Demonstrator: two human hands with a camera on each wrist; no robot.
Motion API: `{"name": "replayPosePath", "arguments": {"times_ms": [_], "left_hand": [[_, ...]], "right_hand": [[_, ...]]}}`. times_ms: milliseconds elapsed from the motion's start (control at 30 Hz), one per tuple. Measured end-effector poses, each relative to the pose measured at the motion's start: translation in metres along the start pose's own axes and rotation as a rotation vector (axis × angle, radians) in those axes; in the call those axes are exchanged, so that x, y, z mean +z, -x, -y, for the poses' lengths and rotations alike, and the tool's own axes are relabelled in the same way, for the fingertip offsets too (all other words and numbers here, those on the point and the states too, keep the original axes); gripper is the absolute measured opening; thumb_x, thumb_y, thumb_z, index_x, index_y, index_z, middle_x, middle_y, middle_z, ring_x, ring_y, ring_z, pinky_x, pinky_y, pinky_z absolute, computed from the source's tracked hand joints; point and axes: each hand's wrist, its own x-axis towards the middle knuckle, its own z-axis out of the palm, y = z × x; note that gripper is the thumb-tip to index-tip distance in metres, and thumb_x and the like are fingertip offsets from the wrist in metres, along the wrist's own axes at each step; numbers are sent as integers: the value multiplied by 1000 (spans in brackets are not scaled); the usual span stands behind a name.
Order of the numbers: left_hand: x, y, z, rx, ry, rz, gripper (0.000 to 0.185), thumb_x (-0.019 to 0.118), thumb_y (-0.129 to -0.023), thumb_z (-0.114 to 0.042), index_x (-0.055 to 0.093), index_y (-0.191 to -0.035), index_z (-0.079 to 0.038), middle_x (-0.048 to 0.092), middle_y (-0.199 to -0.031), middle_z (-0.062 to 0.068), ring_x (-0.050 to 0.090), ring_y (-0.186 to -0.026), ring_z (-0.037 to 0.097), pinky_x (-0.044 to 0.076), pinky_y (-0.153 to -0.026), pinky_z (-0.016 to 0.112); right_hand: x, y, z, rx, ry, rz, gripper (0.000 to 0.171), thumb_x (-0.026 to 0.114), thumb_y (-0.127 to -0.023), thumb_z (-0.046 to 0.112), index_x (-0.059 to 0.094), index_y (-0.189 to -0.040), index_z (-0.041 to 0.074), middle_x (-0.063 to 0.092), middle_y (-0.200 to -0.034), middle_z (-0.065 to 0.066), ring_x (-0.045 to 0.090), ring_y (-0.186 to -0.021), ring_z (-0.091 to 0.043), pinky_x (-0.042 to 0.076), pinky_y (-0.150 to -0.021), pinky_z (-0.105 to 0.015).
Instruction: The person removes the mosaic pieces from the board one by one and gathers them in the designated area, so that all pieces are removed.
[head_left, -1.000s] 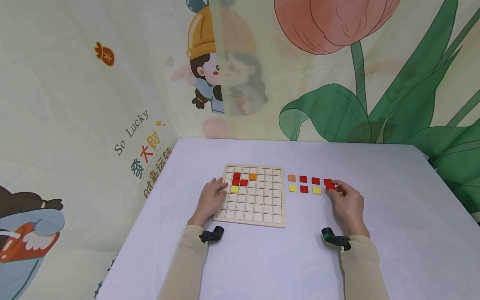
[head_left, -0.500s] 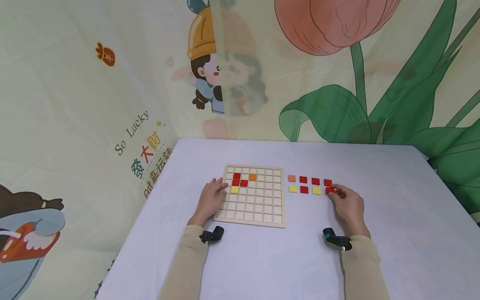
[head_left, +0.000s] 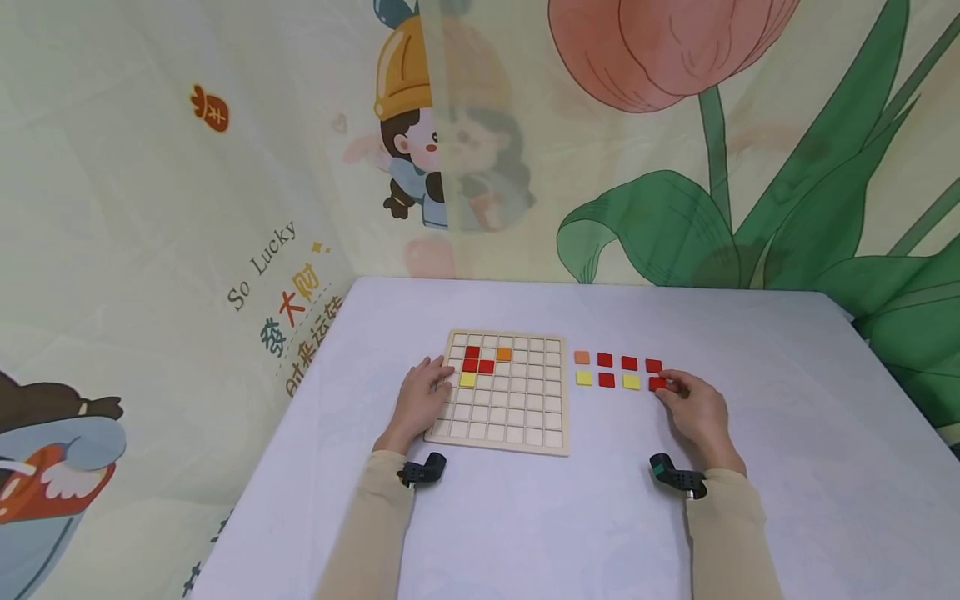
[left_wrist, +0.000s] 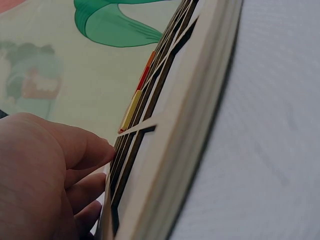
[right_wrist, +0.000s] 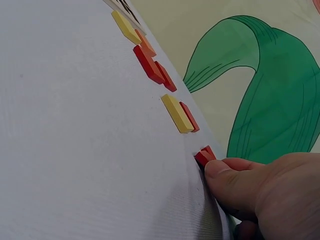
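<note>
My right hand (head_left: 696, 410) pinches a red square tile (right_wrist: 204, 156) between thumb and fingers at the right end of two short rows of tiles. That tile lies just in front of another red tile (head_left: 653, 365), and the fingers cover part of it. On the left, my left hand (head_left: 422, 400) rests its relaxed fingers on the left edge of a wooden grid board (head_left: 517, 408). In the left wrist view its fingertips touch the board's side near a yellow tile (left_wrist: 131, 111). Set in the grid are three red tiles, the yellow one and an orange tile (head_left: 504, 354).
Right of the board, the rows also hold an orange tile (head_left: 582, 357), yellow tiles (head_left: 631, 382) and several red tiles (head_left: 606, 380). A white cloth (head_left: 525, 517) covers the table. Printed curtains (head_left: 487, 250) hang behind and at the left.
My right hand has drawn the red tile slightly toward me, from overlapping the far red tile to a spot apart from it. The left hand has stayed on the board.
</note>
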Motion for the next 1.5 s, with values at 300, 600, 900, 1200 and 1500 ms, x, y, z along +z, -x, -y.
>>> {"name": "replayPosePath", "arguments": {"times_ms": [300,600,900,1200,1500], "left_hand": [[-1,0,-1,-20,13,8,32,49,-91,-21,58,-121,-15,36,-143,-1,17,-137,17,8,-114,37],[1,0,-1,-7,6,2,32,49,-91,-20,58,-121,-15,37,-142,0,17,-137,19,8,-114,38],[2,0,0,10,8,-20,31,50,-90,-17,59,-120,-12,39,-141,4,20,-136,22,10,-113,39],[3,0,1,0,5,-16,31,51,-90,-19,59,-120,-14,39,-141,1,19,-136,20,9,-114,38],[4,-2,4,-9,4,-2,32,49,-91,-21,59,-121,-16,37,-142,-1,17,-137,17,9,-114,37]], "right_hand": [[-1,0,1,-35,21,24,38,59,-87,12,52,-124,6,52,-100,-17,44,-93,-32,48,-79,-44],[-1,0,0,-39,39,33,36,58,-88,11,53,-123,4,50,-96,-16,43,-89,-30,46,-72,-36],[0,1,0,-48,38,32,37,58,-88,9,52,-124,4,50,-96,-16,43,-90,-31,48,-75,-39],[2,0,-1,-33,42,11,37,57,-88,8,51,-124,4,50,-97,-16,43,-90,-31,47,-76,-40],[0,1,-1,11,-1,9,41,55,-90,19,49,-128,6,48,-96,-14,42,-91,-29,44,-71,-34]]}}
